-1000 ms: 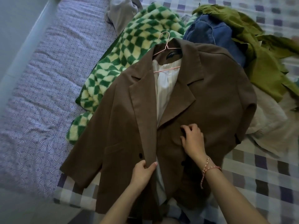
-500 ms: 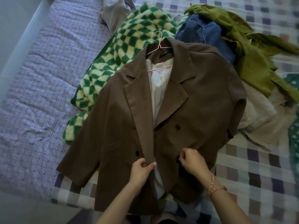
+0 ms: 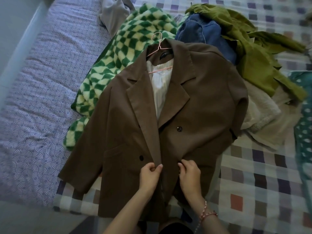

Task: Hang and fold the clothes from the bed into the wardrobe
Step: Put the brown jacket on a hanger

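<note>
Right hand dropped down blazer front, fingers curled pinching lower panel; left hand pinches overlapping edge beside it, likely buttoning; blazer flat on bed, pink hanger inside collar.

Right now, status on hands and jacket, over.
Left hand pinches brown blazer front edge; right hand pinches opposite panel. Pink wire hanger inside. Checked green fleece underneath.

blazer: plain brown
lining: off-white
buttons: dark, maybe black
hanger: pink
fleece: green and cream checkerboard
denim: blue
corduroy jacket: olive green
grey top: plain grey
fuzzy garment: cream
dotted fabric: teal, pale dots
sheet: lilac, white arc pattern
blanket: white, grey, purple, rust checks
bracelet: pink-red
</note>
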